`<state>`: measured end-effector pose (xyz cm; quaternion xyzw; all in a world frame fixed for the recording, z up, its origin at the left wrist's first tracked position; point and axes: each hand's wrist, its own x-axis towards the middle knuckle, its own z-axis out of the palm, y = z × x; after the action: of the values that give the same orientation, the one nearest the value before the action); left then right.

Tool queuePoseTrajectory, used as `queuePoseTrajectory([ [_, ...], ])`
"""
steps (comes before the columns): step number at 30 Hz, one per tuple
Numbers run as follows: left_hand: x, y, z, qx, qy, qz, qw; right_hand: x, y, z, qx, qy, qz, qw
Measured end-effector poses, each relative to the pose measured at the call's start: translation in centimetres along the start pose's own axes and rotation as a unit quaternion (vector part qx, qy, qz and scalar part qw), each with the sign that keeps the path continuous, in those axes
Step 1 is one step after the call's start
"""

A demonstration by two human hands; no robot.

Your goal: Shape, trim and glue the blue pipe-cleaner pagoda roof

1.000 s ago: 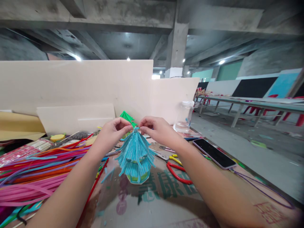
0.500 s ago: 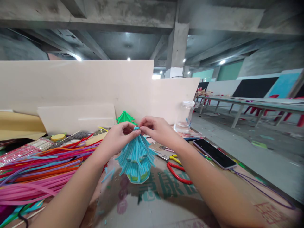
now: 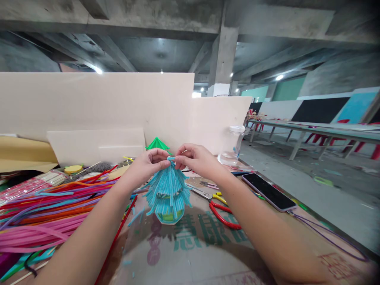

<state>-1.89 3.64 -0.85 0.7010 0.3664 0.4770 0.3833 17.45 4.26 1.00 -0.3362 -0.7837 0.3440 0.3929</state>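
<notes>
A tiered light-blue tree [image 3: 170, 190] made of pipe cleaners stands on the table, its layers fringed and a pale green base showing at the bottom. At its tip, a short piece of blue pipe cleaner [image 3: 171, 158] runs between my hands. My left hand [image 3: 150, 163] pinches its left end between thumb and fingers, close to the treetop. From the other side, my right hand [image 3: 192, 159] pinches the right end, with its thumb and index finger pressed together. Directly behind stands a green tiered top [image 3: 157, 144], partly hidden by my left hand.
Bundles of coloured pipe cleaners [image 3: 44, 213] cover the left side. Scissors with red and yellow handles [image 3: 222, 215] lie beside my right forearm. Further right are a phone [image 3: 269, 192] with a cord and a lidded clear jar [image 3: 231, 146]. White boards [image 3: 118, 103] stand behind.
The tree has tilted slightly and its base has shifted a little up and left. My hands have moved slightly apart, and the blue piece between them shows more clearly.
</notes>
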Motion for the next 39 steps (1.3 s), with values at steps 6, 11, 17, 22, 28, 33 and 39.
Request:
queuePoseTrajectory([
  [6, -0.2, 0.1, -0.1, 0.033, -0.003, 0.011, 0.999, 0.3, 0.0, -0.3, 0.004, 0.005, 0.033, 0.999],
  [11, -0.5, 0.1, -0.3, 0.066, -0.011, 0.015, 0.998, 0.3, 0.2, -0.4, -0.002, -0.005, 0.017, 1.000],
  [17, -0.5, 0.2, 0.2, 0.055, -0.018, 0.024, 0.998, 0.5, 1.0, 0.0, -0.044, 0.008, -0.016, 0.999],
  [22, -0.7, 0.7, 0.6, 0.078, -0.016, 0.063, 0.995, 0.4, 1.5, 0.3, -0.099, 0.034, -0.069, 0.992],
  [28, -0.8, 0.8, 0.8, 0.082, -0.019, 0.090, 0.992, -0.1, 0.6, 0.3, -0.090, 0.025, -0.079, 0.993],
  [33, -0.7, 0.8, 1.1, 0.109, 0.001, 0.104, 0.989, 0.1, 1.0, 0.4, -0.093, 0.040, -0.080, 0.992],
  [39, -0.7, 0.7, 0.8, 0.063, 0.002, 0.046, 0.997, 0.0, 1.3, 0.7, -0.112, 0.057, -0.094, 0.988],
])
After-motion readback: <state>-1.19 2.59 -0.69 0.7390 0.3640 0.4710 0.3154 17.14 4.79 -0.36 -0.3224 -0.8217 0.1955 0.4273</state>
